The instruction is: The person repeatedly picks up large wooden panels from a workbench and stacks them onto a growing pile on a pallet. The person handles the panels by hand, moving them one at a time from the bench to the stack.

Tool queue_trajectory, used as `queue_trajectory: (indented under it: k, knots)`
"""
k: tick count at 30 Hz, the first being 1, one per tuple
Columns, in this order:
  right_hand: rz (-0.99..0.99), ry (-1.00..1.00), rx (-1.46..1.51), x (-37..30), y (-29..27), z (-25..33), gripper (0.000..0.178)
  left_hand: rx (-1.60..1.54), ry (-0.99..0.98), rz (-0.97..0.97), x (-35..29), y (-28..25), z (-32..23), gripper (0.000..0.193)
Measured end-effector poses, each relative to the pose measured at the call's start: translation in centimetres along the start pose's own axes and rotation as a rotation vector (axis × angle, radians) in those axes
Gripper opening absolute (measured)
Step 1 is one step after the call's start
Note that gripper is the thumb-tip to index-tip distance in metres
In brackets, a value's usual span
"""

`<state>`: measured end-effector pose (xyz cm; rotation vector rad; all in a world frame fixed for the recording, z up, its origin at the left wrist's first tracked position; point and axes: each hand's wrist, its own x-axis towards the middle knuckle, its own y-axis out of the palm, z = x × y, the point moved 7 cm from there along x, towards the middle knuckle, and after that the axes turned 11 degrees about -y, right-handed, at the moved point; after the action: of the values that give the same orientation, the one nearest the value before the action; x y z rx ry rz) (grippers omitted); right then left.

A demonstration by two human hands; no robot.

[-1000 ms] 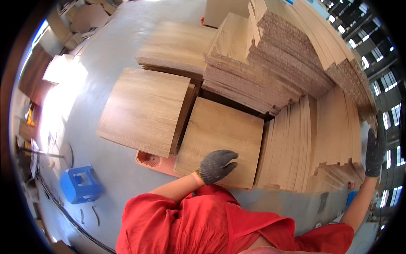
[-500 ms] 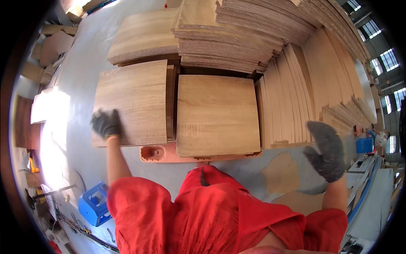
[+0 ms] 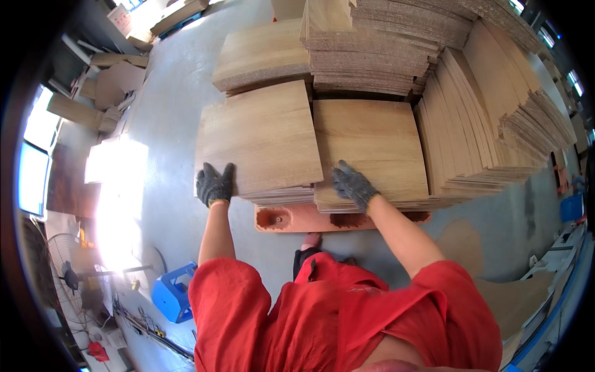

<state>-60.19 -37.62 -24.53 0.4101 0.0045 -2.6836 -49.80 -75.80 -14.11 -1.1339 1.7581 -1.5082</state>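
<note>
My left hand (image 3: 215, 185), in a dark grey knit glove, rests on the near left corner of a wood-grain panel (image 3: 257, 133) with its fingers and thumb spread. This panel is the top one of a stack and lies slightly turned. My right hand (image 3: 354, 186), gloved the same way, lies with outstretched fingers on the near left part of a second panel (image 3: 375, 133). Its fingertips are close to the first panel's right edge. Both stacks stand on an orange-brown pallet (image 3: 297, 217).
Behind stands a lower panel stack (image 3: 263, 56), with a taller pile (image 3: 372, 59) beside it. Panels on edge (image 3: 455, 124) line the right side. A blue plastic stool (image 3: 175, 291) and a fan (image 3: 68, 273) are at the left. Brown sheet material (image 3: 462, 245) lies on the floor at right.
My right hand has come from the air at the right down onto the right panel. The left stack's top panel has turned slightly. The whole view has shifted, too.
</note>
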Motion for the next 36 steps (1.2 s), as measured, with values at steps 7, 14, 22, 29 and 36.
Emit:
queue_trajectory:
  k: [7,14,22,29,36]
  knots:
    - [0.002,-0.323,-0.323,5.0,7.0,3.5,0.048,-0.088,0.053,0.101,1.7,-0.4,0.9,0.095]
    - [-0.326,-0.045,-0.276,-1.5,2.3,0.1,0.069,-0.118,0.214,0.269,-1.1,0.5,0.4,0.108]
    - [-0.968,-0.243,-0.761,-13.4,-14.3,1.7,0.067,-0.331,0.722,0.372,-17.3,1.4,-9.1,0.094]
    - [-1.17,-0.075,0.505,-16.4,-13.6,-7.9,0.071,-0.326,0.765,0.277,-23.4,3.6,-13.0,0.073]
    - [-1.146,-0.246,0.806,-11.6,-15.0,-8.8,0.061,-0.425,0.766,0.332,-23.4,5.9,-15.7,0.067]
